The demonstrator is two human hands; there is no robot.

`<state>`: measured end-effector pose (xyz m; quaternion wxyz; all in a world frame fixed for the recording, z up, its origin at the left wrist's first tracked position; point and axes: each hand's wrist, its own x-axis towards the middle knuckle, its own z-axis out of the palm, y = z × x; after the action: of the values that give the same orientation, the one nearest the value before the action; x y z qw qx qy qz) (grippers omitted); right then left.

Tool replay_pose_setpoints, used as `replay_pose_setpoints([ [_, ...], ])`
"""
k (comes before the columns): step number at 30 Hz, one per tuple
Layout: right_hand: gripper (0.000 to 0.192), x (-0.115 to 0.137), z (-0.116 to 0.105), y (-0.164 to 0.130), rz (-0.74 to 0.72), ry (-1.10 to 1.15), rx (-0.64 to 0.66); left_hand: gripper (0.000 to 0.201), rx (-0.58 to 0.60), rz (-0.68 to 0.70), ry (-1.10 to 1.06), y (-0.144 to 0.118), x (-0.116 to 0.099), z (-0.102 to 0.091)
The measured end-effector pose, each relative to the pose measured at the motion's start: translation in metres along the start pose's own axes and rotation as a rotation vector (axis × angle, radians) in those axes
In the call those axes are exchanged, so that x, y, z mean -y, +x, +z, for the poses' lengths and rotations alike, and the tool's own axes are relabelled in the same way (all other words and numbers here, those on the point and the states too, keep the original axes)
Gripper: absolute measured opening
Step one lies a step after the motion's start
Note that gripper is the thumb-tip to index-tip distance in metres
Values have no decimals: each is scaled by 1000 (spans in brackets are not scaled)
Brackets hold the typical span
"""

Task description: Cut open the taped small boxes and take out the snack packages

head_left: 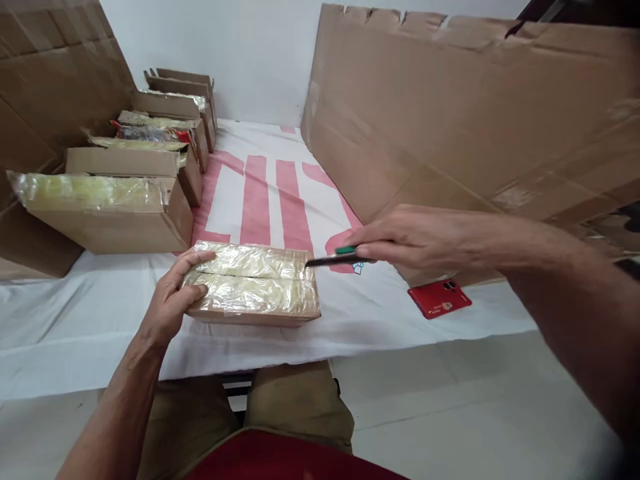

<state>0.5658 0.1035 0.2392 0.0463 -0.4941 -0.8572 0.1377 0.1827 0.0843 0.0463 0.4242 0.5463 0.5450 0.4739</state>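
A small cardboard box [255,320] lies before me near the table's front edge, its top covered with shiny yellowish tape. A seam runs lengthwise along that top. My left hand [173,293] grips the box's left end, thumb and fingers on the taped top. From the right, my right hand [395,237] is closed around a dark box cutter [333,260] with a green part near the fingers. Its tip reaches the right end of the taped top; whether it touches the tape I cannot tell.
Several opened cardboard boxes [125,223] stand in a row at the left, one with red packaging [183,136] inside. A large cardboard sheet [450,113] leans at the back right. A red phone [440,299] lies on the white and pink tablecloth [255,193].
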Motion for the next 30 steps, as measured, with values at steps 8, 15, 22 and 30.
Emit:
replay_pose_setpoints([
  [8,34,-52,197,-37,282,-38,-253,55,-68,240,121,-20,-5,-8],
  [15,31,-27,199,-36,144,165,-479,54,-165,303,350,-56,-7,-15],
  [22,8,44,150,-29,-266,209,-697,33,-243,291,24,-64,-5,-2],
  [30,17,68,131,-56,-501,138,-318,52,-28,602,283,-80,-18,-25],
])
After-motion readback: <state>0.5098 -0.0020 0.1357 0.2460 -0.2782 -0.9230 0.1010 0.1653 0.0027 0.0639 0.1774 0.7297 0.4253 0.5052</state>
